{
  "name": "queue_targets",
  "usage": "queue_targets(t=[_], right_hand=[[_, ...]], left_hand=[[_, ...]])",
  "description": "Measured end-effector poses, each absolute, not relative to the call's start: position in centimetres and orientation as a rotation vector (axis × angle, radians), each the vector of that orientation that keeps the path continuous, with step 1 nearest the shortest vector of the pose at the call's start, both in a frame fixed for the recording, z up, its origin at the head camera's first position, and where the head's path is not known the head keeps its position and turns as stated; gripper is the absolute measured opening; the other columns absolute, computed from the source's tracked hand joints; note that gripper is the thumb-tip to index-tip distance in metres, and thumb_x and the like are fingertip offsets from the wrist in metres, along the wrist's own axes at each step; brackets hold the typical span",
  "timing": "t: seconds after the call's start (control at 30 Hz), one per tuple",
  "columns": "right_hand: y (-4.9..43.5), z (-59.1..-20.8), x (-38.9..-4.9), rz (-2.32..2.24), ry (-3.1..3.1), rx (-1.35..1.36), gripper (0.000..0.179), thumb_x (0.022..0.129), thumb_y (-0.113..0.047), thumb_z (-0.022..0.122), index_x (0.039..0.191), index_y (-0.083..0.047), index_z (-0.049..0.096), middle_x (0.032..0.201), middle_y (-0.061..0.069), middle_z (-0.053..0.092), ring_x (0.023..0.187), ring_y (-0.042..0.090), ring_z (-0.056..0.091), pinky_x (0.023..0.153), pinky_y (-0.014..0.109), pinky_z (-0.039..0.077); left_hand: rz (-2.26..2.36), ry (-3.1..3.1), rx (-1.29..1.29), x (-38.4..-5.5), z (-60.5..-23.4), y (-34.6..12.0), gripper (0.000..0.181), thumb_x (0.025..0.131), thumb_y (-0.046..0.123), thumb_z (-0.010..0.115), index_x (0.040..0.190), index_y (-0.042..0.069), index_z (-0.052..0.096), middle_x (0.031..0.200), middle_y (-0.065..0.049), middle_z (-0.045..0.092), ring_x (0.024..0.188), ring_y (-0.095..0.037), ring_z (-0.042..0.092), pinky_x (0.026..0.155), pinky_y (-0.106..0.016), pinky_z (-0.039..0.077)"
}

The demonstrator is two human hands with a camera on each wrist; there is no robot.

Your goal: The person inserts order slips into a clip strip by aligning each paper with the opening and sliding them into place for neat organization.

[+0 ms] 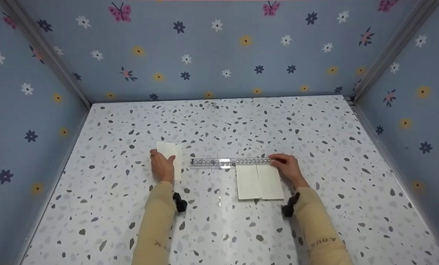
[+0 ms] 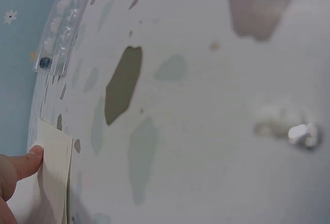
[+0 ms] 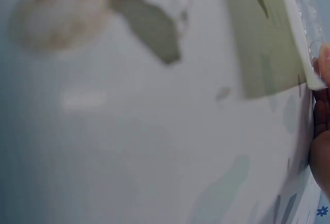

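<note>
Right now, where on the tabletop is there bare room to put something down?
Bare tabletop lies between the ruler and the back wall, and down both side walls. It is crowded mid-table: left hand on a paper slip, right hand at the ruler's end beside two paper sheets.

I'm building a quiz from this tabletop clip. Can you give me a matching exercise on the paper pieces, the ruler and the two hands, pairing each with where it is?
Things:
1. clear ruler
2. left hand
3. right hand
4. pair of paper sheets

Places:
A. rests on the single paper sheet
B. lies crosswise between the two hands
C. side by side, just below the ruler
D. at the ruler's right end

Pairs: 1-B, 2-A, 3-D, 4-C
</note>
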State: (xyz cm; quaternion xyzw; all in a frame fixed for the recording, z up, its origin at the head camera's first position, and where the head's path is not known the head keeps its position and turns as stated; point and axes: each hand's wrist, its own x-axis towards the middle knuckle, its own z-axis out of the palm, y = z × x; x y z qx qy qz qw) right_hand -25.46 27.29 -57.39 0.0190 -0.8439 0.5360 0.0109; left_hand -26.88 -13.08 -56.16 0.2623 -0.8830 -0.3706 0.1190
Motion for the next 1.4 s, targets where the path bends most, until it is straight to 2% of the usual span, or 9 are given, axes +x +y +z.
queue_targets(t=[0.43,0.7,1.07,1.2,1.4], right_hand=[[27.2,-57.3,-25.5,1.680,-2.627,0.028,0.022,0.078,-0.005,0.066,0.099,0.001,0.066,0.100,0.014,0.063,0.095,0.023,0.056,0.085,0.035,0.041],[27.2,-57.4,-25.6,1.647,-2.641,0.073,0.023,0.078,-0.008,0.066,0.099,0.000,0.066,0.100,0.015,0.063,0.096,0.025,0.055,0.085,0.036,0.041],[27.2,-57.3,-25.6,1.628,-2.662,0.067,0.022,0.079,-0.007,0.065,0.099,-0.001,0.066,0.101,0.014,0.063,0.095,0.024,0.055,0.084,0.037,0.041],[27.3,-57.3,-25.5,1.654,-2.649,0.071,0.022,0.079,-0.007,0.065,0.099,0.000,0.066,0.101,0.014,0.063,0.095,0.024,0.055,0.084,0.036,0.041],[27.3,-57.4,-25.4,1.661,-2.636,0.078,0.021,0.078,-0.006,0.065,0.099,0.001,0.066,0.100,0.014,0.063,0.095,0.024,0.055,0.085,0.035,0.041]], left_hand=[[-1.151,-2.523,0.775,-26.8,-55.2,-12.9,0.045,0.082,0.015,0.064,0.115,-0.007,0.043,0.106,-0.026,0.055,0.095,-0.038,0.054,0.077,-0.047,0.042],[-1.167,-2.529,0.705,-26.4,-54.5,-12.5,0.041,0.084,0.017,0.060,0.114,-0.009,0.049,0.108,-0.026,0.055,0.100,-0.039,0.051,0.081,-0.048,0.040],[-1.260,-2.503,0.652,-25.5,-53.8,-11.8,0.042,0.088,0.020,0.055,0.116,-0.011,0.049,0.111,-0.028,0.051,0.104,-0.040,0.047,0.086,-0.048,0.037],[-1.303,-2.465,0.624,-25.3,-53.7,-11.5,0.040,0.088,0.018,0.055,0.113,-0.013,0.050,0.111,-0.029,0.052,0.104,-0.040,0.048,0.087,-0.046,0.037],[-1.353,-2.401,0.568,-24.7,-53.5,-11.0,0.031,0.088,0.015,0.055,0.100,-0.014,0.056,0.099,-0.029,0.057,0.094,-0.039,0.054,0.083,-0.044,0.039]])
